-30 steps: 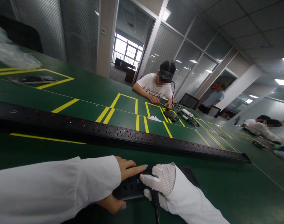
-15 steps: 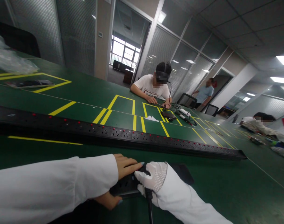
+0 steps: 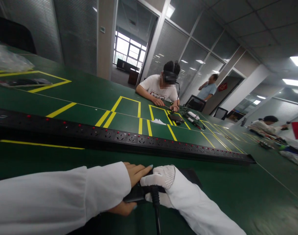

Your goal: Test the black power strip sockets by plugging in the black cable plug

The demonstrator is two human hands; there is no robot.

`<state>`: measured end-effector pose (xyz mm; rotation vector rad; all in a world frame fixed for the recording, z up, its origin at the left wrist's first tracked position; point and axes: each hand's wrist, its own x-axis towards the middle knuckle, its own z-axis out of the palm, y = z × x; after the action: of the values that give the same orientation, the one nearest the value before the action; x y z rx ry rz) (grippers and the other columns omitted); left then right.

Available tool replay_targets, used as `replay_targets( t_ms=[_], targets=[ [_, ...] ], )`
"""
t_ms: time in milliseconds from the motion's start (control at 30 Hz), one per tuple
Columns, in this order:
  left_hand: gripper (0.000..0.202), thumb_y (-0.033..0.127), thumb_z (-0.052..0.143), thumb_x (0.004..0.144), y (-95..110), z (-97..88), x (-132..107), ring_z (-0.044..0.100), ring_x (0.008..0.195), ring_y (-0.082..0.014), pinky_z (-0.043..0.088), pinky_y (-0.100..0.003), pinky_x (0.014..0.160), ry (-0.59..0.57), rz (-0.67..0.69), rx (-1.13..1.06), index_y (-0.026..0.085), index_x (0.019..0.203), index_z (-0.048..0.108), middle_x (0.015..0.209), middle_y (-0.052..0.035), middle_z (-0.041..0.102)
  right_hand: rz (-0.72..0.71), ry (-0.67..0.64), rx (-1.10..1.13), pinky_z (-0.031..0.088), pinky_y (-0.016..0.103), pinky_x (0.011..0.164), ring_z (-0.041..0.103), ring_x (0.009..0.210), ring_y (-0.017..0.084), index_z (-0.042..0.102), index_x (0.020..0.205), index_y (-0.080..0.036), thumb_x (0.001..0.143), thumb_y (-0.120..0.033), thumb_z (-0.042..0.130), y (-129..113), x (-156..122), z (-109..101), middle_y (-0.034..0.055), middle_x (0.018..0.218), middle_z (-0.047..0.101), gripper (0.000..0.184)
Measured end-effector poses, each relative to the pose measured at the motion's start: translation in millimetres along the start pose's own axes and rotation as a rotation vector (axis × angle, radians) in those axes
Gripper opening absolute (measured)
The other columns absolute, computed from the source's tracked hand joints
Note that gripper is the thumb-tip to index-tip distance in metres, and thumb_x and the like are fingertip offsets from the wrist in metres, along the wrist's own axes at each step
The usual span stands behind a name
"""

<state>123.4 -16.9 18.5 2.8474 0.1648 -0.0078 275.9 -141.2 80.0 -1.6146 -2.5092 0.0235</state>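
My bare left hand [image 3: 135, 173] grips the near black power strip [image 3: 133, 196], fingers across its top and thumb below its near edge. Pressed close beside it, my right hand [image 3: 161, 179], in a white dotted glove, is closed around a black power plug [image 3: 154, 192]. From the plug a black cord [image 3: 158, 217] hangs toward me. The plug's front is hidden by the gloved fingers, so I cannot tell whether its pins are in a socket. The strip's right part [image 3: 191, 176] shows beyond the glove.
A long black socket rail [image 3: 131, 138] with red lights crosses the green table [image 3: 90, 88], marked with yellow tape. Across it a person [image 3: 161, 88] handles small items near cables [image 3: 194, 119]. A plastic bag [image 3: 9, 58] lies far left. Other people are behind and at right.
My left hand has shifted slightly right, closer to the gloved hand. The near strip has tilted, hiding its sockets and number. More of the plug shows below my right fingers.
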Motion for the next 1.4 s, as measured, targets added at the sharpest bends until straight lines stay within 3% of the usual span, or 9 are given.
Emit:
replay_targets(
  t_ms=[167, 267, 367, 500, 700, 933, 1067, 1233, 1400],
  targets=[
    [0.063, 0.036, 0.048, 0.083, 2, 0.4, 1, 0.061, 0.099, -0.0298, 0.049, -0.040, 0.082, -0.006, -0.015, -0.007, 0.021, 0.141, 0.030, 0.129, -0.0098, 0.054, 0.047, 0.014, 0.056, 0.040, 0.019, 0.059, 0.056, 0.063, 0.009, 0.064, 0.096, -0.022, 0.084, -0.055, 0.049, 1, 2, 6, -0.0025, 0.069, 0.059, 0.039],
    [0.057, 0.036, 0.040, 0.088, 0, 1.8, -1, 0.062, 0.097, -0.0303, 0.049, -0.042, 0.080, 0.010, 0.005, -0.016, 0.019, 0.142, 0.028, 0.125, -0.0100, 0.055, 0.039, 0.031, -0.003, 0.040, 0.021, 0.060, 0.055, 0.063, 0.010, 0.061, 0.108, -0.022, 0.083, -0.058, 0.049, -3, -2, 3, -0.0013, 0.069, 0.057, 0.046],
    [0.063, 0.037, 0.046, 0.086, -2, 4.1, -3, 0.061, 0.096, -0.0298, 0.050, -0.039, 0.078, 0.044, 0.057, -0.007, 0.018, 0.142, 0.026, 0.126, -0.0116, 0.054, 0.026, 0.042, -0.109, 0.038, 0.024, 0.057, 0.053, 0.063, 0.013, 0.055, 0.119, -0.022, 0.083, -0.059, 0.048, -7, -7, -2, 0.0027, 0.073, 0.058, 0.053],
    [0.057, 0.033, 0.040, 0.089, -1, 3.9, -2, 0.061, 0.096, -0.0297, 0.050, -0.039, 0.077, 0.044, 0.041, -0.002, 0.019, 0.143, 0.026, 0.126, -0.0112, 0.054, 0.019, 0.042, -0.191, 0.036, 0.025, 0.055, 0.054, 0.063, 0.014, 0.052, 0.119, -0.021, 0.087, -0.053, 0.045, -10, -9, -2, 0.0037, 0.074, 0.059, 0.046],
    [0.064, 0.036, 0.043, 0.087, 0, -1.1, -1, 0.063, 0.093, -0.0297, 0.050, -0.038, 0.073, -0.014, 0.048, 0.044, 0.023, 0.145, 0.019, 0.128, -0.0089, 0.053, 0.005, 0.041, -0.222, 0.034, 0.024, 0.054, 0.054, 0.061, 0.013, 0.050, 0.116, -0.022, 0.087, -0.045, 0.047, -10, -6, -1, 0.0011, 0.072, 0.057, 0.037],
    [0.067, 0.037, 0.044, 0.085, -1, -0.1, -1, 0.062, 0.095, -0.0311, 0.051, -0.040, 0.074, -0.011, 0.044, 0.052, 0.021, 0.145, 0.019, 0.128, -0.0107, 0.053, 0.009, 0.018, -0.204, 0.036, 0.024, 0.055, 0.053, 0.063, 0.012, 0.050, 0.118, -0.022, 0.088, -0.047, 0.045, -10, -6, -5, 0.0006, 0.073, 0.056, 0.039],
    [0.071, 0.037, 0.046, 0.082, 1, -3.3, -1, 0.062, 0.097, -0.0323, 0.051, -0.043, 0.077, -0.042, 0.020, 0.025, 0.021, 0.145, 0.018, 0.130, -0.0096, 0.052, 0.007, 0.014, -0.169, 0.040, 0.024, 0.057, 0.054, 0.065, 0.012, 0.052, 0.117, -0.018, 0.092, -0.043, 0.043, -15, -5, -11, 0.0019, 0.077, 0.057, 0.036],
    [0.071, 0.036, 0.050, 0.082, 1, -5.4, -2, 0.063, 0.096, -0.0306, 0.051, -0.039, 0.076, -0.031, 0.031, 0.043, 0.023, 0.145, 0.019, 0.129, -0.0081, 0.053, -0.019, -0.017, -0.083, 0.050, 0.028, 0.067, 0.057, 0.076, 0.011, 0.055, 0.110, -0.015, 0.092, -0.038, 0.047, -19, -2, -19, 0.0053, 0.098, 0.059, 0.030],
    [0.069, 0.036, 0.048, 0.082, 0, -6.1, -3, 0.062, 0.096, -0.0322, 0.051, -0.045, 0.077, -0.027, 0.034, 0.021, 0.025, 0.144, 0.021, 0.129, -0.0067, 0.053, -0.011, -0.045, -0.058, 0.051, 0.029, 0.069, 0.059, 0.080, 0.013, 0.055, 0.111, -0.015, 0.092, -0.036, 0.048, -21, -1, -23, 0.0061, 0.101, 0.059, 0.029]
  ],
)
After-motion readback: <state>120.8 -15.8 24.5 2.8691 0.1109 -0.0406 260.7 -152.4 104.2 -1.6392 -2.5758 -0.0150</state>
